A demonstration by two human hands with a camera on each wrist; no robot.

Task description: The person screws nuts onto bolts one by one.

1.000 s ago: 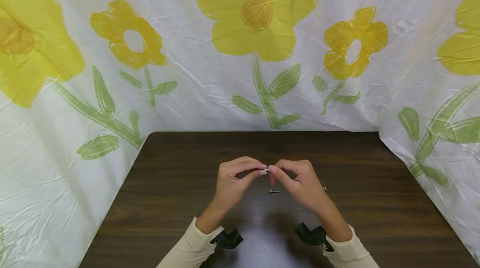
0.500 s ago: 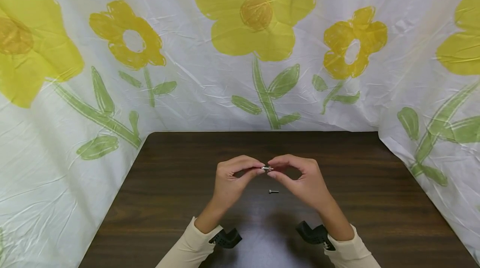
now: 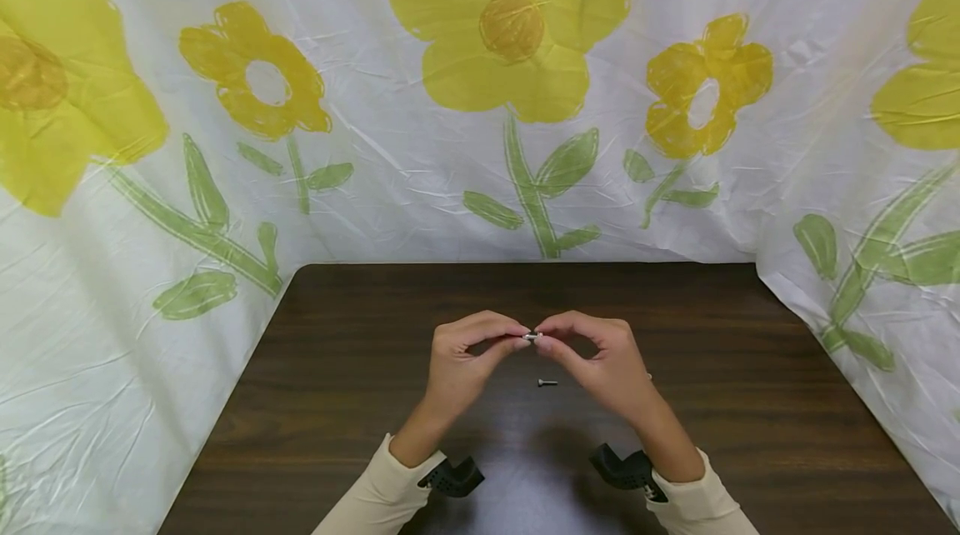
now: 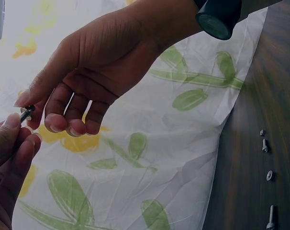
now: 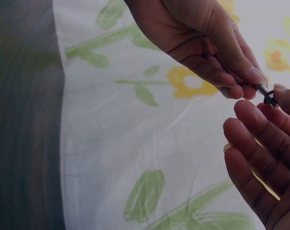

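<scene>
Bolt (image 3: 532, 337): above the table, between your two hands. Your left hand (image 3: 459, 360) pinches one end, thumb to finger; your right hand (image 3: 600, 356) pinches the other, where the right wrist view shows a dark ring-like piece (image 5: 270, 99), nut or washer unclear. Judgement: fitting seems under way, unfinished. On the table (image 3: 337, 402), a loose bolt (image 3: 547, 383) awaits. The left wrist view adds a shorter bolt (image 4: 265, 146) and two nut-like pieces (image 4: 270, 175), largely hidden from the head view. Beyond: flowered curtain (image 3: 360, 185).
</scene>
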